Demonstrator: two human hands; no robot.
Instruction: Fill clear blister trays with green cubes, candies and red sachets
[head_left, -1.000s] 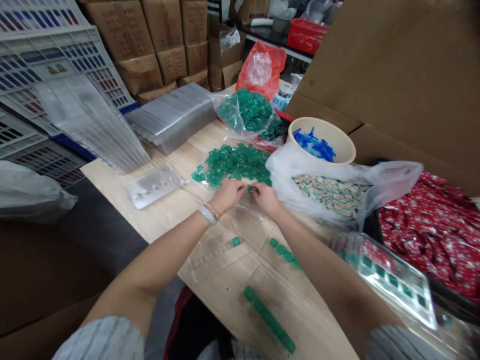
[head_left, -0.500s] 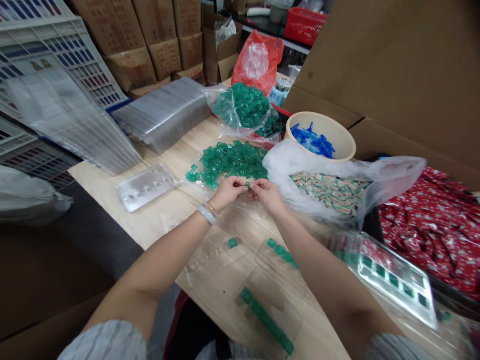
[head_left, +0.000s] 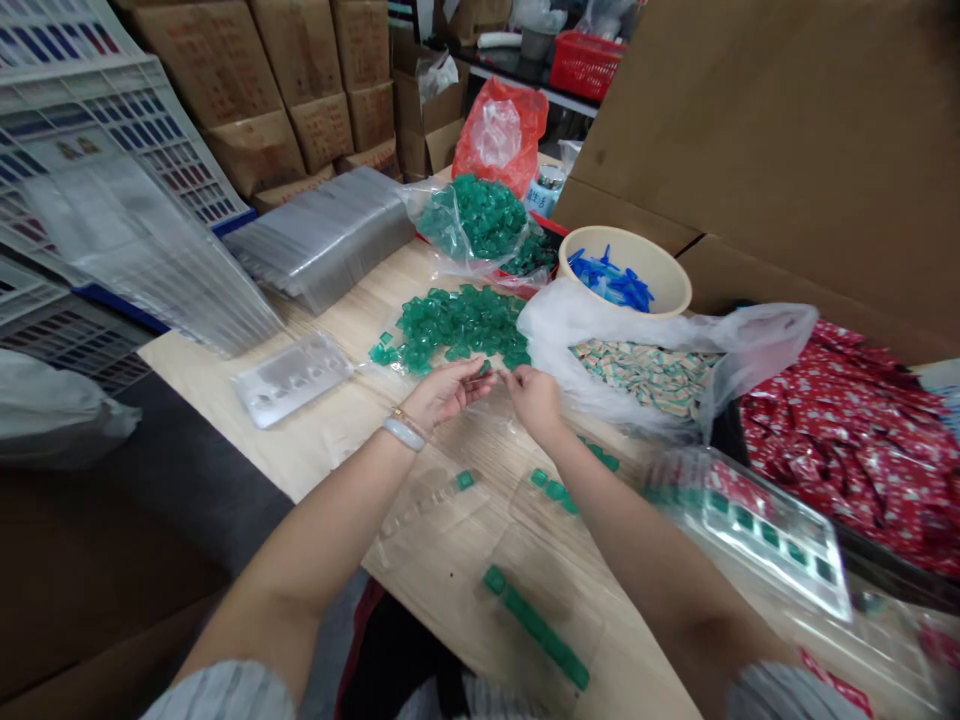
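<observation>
My left hand point(head_left: 450, 390) is palm up near the front of a pile of green translucent plastic pieces point(head_left: 457, 325). Its thumb and forefinger pinch one small green piece point(head_left: 485, 367). Close beside it, my right hand point(head_left: 535, 402) has its thumb and forefinger pressed together; whatever is between them is too small to make out. Below the hands lies a clear blister tray point(head_left: 416, 518) with a single green piece at its right end. Nearer to me, another clear tray point(head_left: 581, 625) carries a row of green pieces point(head_left: 536, 622). A third row of green pieces point(head_left: 555, 491) is partly behind my right forearm.
At left are an empty blister tray point(head_left: 294, 380) and stacked clear trays point(head_left: 322, 235). Behind the pile sits a bag of green pieces point(head_left: 480, 220). Rightward are a cream bowl point(head_left: 667, 270) of blue pieces, a bag of small striped pieces point(head_left: 652, 375) and red patterned packets point(head_left: 855, 440).
My left hand has turned palm up and opened slightly, keeping the green piece. My right hand has drawn a little apart from it, fingers curled in. The view has shifted slightly.
</observation>
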